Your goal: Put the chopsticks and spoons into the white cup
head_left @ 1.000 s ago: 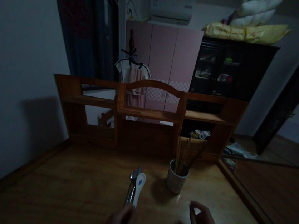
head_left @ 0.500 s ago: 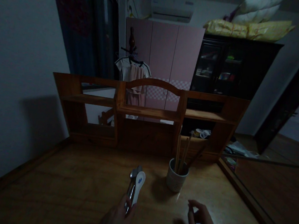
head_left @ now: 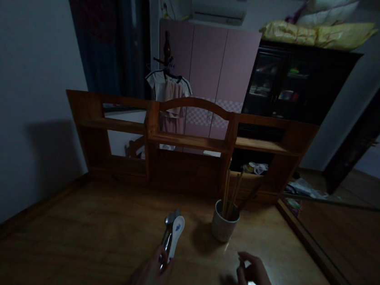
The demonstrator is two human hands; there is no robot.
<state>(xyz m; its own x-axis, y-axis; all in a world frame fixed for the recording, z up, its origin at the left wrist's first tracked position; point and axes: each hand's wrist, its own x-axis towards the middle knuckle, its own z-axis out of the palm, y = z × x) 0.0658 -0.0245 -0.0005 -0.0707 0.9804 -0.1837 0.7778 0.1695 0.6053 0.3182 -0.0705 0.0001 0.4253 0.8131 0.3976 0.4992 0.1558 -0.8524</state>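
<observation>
My left hand (head_left: 151,273) is closed around the handles of a small bunch of spoons, held above the table with their bowls pointing away from me. One is a white ceramic spoon (head_left: 177,229) with a blue mark in its bowl; beside it are metal spoons (head_left: 168,221), partly overlapping. My right hand (head_left: 258,283) hovers over the table at the right, thumb and forefinger bent together into a loop, with nothing visible in it. Between and beyond both hands stands a light-coloured cup (head_left: 224,228) holding several wooden chopsticks (head_left: 234,195).
Across the back of the wooden table (head_left: 97,237) runs a wooden shelf unit (head_left: 190,141) with open compartments. A wall (head_left: 24,178) borders the left side. Behind are pink wardrobe doors (head_left: 206,62), hanging clothes (head_left: 171,94) and a dark cabinet (head_left: 305,91). The room is dim.
The view has tilted very slightly. Both hands keep nearly the same pose, the spoons still in my left hand; the cup stays where it was.
</observation>
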